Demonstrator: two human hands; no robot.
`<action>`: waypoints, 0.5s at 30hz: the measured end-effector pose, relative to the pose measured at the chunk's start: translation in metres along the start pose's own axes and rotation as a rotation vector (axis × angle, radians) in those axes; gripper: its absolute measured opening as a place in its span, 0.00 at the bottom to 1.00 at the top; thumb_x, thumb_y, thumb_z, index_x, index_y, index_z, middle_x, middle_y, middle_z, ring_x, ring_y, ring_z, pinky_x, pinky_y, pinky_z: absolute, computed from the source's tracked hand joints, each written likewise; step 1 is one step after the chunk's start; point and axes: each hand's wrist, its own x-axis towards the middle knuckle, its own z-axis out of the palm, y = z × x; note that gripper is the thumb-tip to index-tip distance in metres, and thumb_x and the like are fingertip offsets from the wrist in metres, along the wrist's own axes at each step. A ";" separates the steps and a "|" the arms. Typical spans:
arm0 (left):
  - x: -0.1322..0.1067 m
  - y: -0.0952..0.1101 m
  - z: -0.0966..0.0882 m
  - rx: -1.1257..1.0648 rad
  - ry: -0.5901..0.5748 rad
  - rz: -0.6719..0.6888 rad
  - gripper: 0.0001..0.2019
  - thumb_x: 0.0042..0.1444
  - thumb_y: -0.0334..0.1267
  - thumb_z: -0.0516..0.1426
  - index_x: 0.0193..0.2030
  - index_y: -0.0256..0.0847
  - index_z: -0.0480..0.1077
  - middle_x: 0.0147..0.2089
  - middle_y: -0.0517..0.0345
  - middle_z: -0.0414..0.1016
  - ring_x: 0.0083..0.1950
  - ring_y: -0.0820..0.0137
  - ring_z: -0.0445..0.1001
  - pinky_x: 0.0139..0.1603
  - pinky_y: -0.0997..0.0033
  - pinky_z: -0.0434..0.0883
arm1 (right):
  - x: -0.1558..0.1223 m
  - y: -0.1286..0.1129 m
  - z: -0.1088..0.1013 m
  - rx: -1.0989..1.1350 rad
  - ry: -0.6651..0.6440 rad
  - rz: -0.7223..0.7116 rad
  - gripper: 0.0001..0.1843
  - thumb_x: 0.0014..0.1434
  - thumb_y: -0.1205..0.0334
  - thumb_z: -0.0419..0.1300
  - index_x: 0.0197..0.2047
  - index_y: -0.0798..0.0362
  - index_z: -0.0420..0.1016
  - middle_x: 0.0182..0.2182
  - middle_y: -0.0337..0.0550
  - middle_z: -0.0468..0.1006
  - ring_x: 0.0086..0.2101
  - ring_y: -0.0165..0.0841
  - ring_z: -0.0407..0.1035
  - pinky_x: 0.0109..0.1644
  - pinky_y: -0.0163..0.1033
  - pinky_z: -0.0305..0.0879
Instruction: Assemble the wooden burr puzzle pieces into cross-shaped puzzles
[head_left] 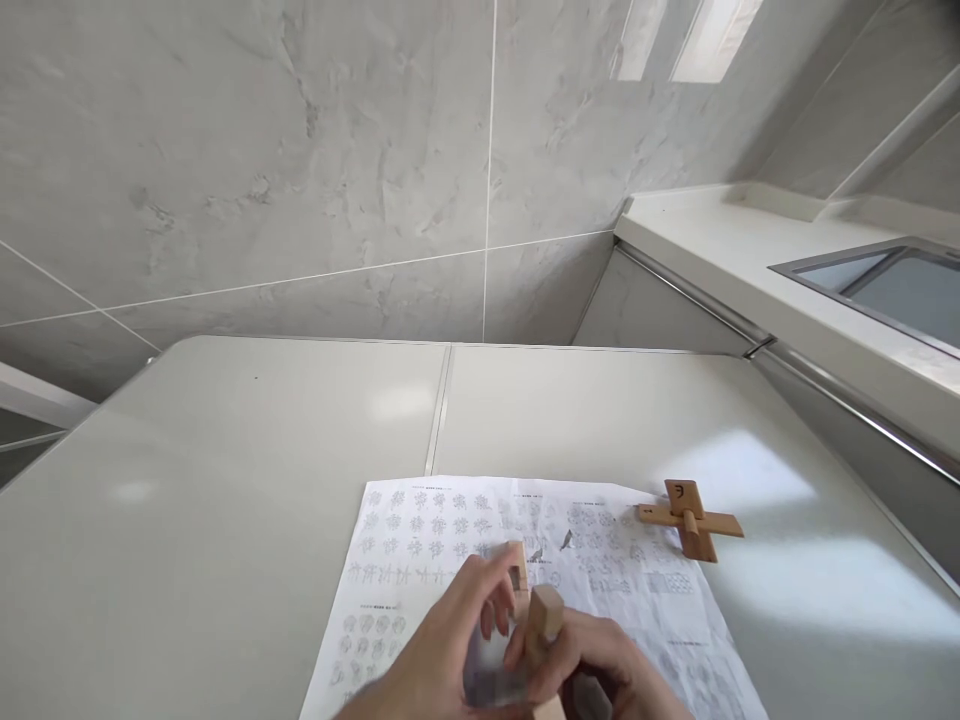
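My left hand (444,640) is closed, its fingers curled over a notched wooden puzzle piece (519,570) that stands out past the fingertips. My right hand (609,655) is wrapped round a wooden bar (546,612), whose square end points up and away from me. A pale wooden end (551,709) shows below the right fingers; whether it belongs to the same bar I cannot tell. Both hands are close together above a printed instruction sheet (375,580) with rows of small diagrams. The lower fingers are partly hidden and slightly blurred.
Several interlocked wooden pieces form a cross (691,521) on the sheet's right edge. The white table (225,520) has a seam (440,410) running toward the tiled wall (337,150). On the right stands a white counter (697,230) with a sink (900,285).
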 end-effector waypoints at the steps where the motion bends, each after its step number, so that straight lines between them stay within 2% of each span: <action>1: 0.001 0.003 -0.001 -0.083 0.007 -0.048 0.46 0.62 0.45 0.71 0.79 0.63 0.51 0.52 0.54 0.71 0.47 0.63 0.75 0.50 0.62 0.76 | 0.001 -0.002 -0.003 0.020 0.023 -0.042 0.14 0.55 0.45 0.80 0.38 0.42 0.87 0.41 0.46 0.86 0.40 0.43 0.81 0.42 0.43 0.78; 2: 0.002 0.007 -0.003 -0.179 0.001 -0.103 0.43 0.64 0.48 0.70 0.78 0.58 0.52 0.49 0.55 0.72 0.42 0.67 0.75 0.43 0.67 0.76 | 0.003 -0.005 -0.007 0.021 0.050 -0.089 0.13 0.54 0.49 0.81 0.38 0.41 0.86 0.41 0.45 0.86 0.41 0.43 0.81 0.44 0.43 0.78; 3: 0.003 0.010 -0.004 -0.285 -0.026 -0.164 0.36 0.67 0.52 0.66 0.75 0.53 0.57 0.46 0.55 0.73 0.35 0.70 0.74 0.35 0.72 0.73 | 0.004 -0.009 -0.010 -0.008 0.065 -0.102 0.12 0.55 0.51 0.81 0.39 0.41 0.86 0.43 0.45 0.87 0.43 0.43 0.82 0.46 0.43 0.79; 4: 0.004 0.012 -0.005 -0.386 -0.072 -0.229 0.27 0.71 0.57 0.61 0.69 0.47 0.63 0.42 0.56 0.74 0.29 0.74 0.72 0.27 0.76 0.68 | 0.004 -0.011 -0.014 -0.041 0.089 -0.120 0.12 0.56 0.51 0.81 0.39 0.41 0.85 0.44 0.45 0.87 0.44 0.44 0.82 0.45 0.43 0.79; 5: 0.005 0.013 -0.006 -0.475 -0.136 -0.293 0.25 0.74 0.62 0.53 0.61 0.42 0.69 0.37 0.57 0.75 0.23 0.76 0.68 0.21 0.78 0.62 | 0.004 -0.014 -0.017 -0.084 0.113 -0.158 0.12 0.57 0.50 0.80 0.39 0.42 0.85 0.44 0.46 0.87 0.43 0.44 0.83 0.43 0.42 0.80; 7: 0.008 0.015 -0.007 -0.589 -0.273 -0.380 0.36 0.75 0.68 0.41 0.46 0.37 0.74 0.28 0.57 0.73 0.16 0.78 0.60 0.15 0.78 0.54 | 0.004 -0.016 -0.020 -0.210 0.154 -0.239 0.11 0.59 0.51 0.79 0.39 0.43 0.84 0.45 0.47 0.88 0.43 0.44 0.84 0.45 0.43 0.81; 8: 0.009 0.015 -0.007 -0.614 -0.330 -0.403 0.41 0.73 0.70 0.38 0.41 0.35 0.76 0.25 0.56 0.72 0.15 0.78 0.58 0.14 0.78 0.53 | 0.003 -0.016 -0.020 -0.277 0.155 -0.278 0.11 0.59 0.52 0.79 0.39 0.43 0.84 0.45 0.47 0.88 0.42 0.44 0.84 0.45 0.43 0.81; 10: 0.010 0.014 -0.007 -0.630 -0.399 -0.429 0.43 0.70 0.74 0.41 0.37 0.34 0.78 0.22 0.56 0.71 0.14 0.78 0.55 0.13 0.76 0.51 | 0.002 -0.015 -0.019 -0.395 0.126 -0.328 0.09 0.61 0.57 0.78 0.41 0.43 0.83 0.46 0.46 0.87 0.42 0.43 0.84 0.44 0.41 0.81; 13: 0.011 0.015 -0.007 -0.647 -0.442 -0.468 0.36 0.68 0.71 0.51 0.36 0.36 0.77 0.22 0.58 0.71 0.15 0.77 0.57 0.13 0.76 0.48 | 0.000 -0.014 -0.018 -0.498 0.084 -0.337 0.08 0.65 0.62 0.74 0.44 0.42 0.82 0.48 0.46 0.85 0.41 0.40 0.83 0.37 0.36 0.79; 15: 0.011 0.017 -0.008 -0.671 -0.439 -0.488 0.31 0.68 0.68 0.54 0.38 0.38 0.75 0.23 0.60 0.71 0.16 0.78 0.59 0.15 0.76 0.49 | 0.000 -0.013 -0.019 -0.541 0.094 -0.316 0.06 0.67 0.62 0.71 0.46 0.43 0.81 0.49 0.48 0.85 0.38 0.39 0.82 0.32 0.35 0.76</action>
